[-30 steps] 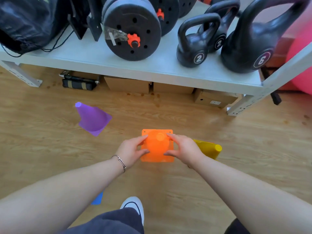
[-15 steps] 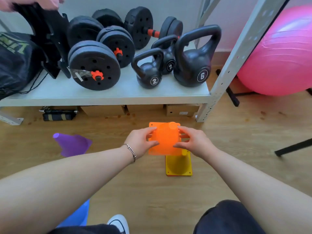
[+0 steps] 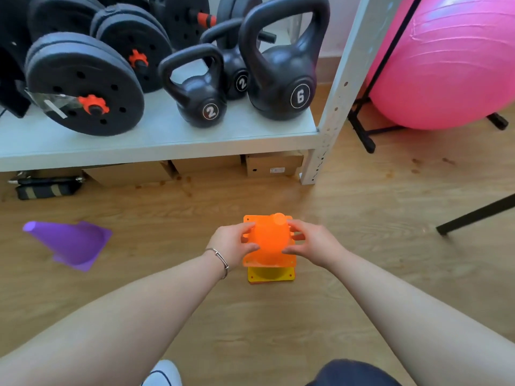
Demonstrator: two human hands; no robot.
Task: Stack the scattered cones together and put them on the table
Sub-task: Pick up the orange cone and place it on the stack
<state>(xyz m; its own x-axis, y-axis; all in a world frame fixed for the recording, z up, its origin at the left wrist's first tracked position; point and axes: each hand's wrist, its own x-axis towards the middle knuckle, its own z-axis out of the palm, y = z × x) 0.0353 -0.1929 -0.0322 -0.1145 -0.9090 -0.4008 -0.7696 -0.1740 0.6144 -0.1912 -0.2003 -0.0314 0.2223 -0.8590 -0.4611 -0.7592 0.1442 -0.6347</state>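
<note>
An orange cone [image 3: 269, 240] stands upright over a yellow cone [image 3: 271, 273] on the wooden floor; only the yellow cone's square base shows below it. My left hand [image 3: 232, 243] grips the orange cone's left side and my right hand [image 3: 312, 243] grips its right side. A purple cone [image 3: 68, 242] lies on its side on the floor to the left, tip pointing left, apart from both hands.
A grey metal shelf [image 3: 156, 140] ahead holds black kettlebells [image 3: 281, 71] and dumbbell plates [image 3: 83, 84]; cardboard boxes [image 3: 274, 164] sit under it. A pink exercise ball [image 3: 448, 62] is at the right, with a black stand leg [image 3: 473, 215] across the floor.
Both hands carried the orange cone rightward and brought it down over the yellow cone, which now stands upright beneath it. My view shifted right, and the blue cone at the lower left left the frame.
</note>
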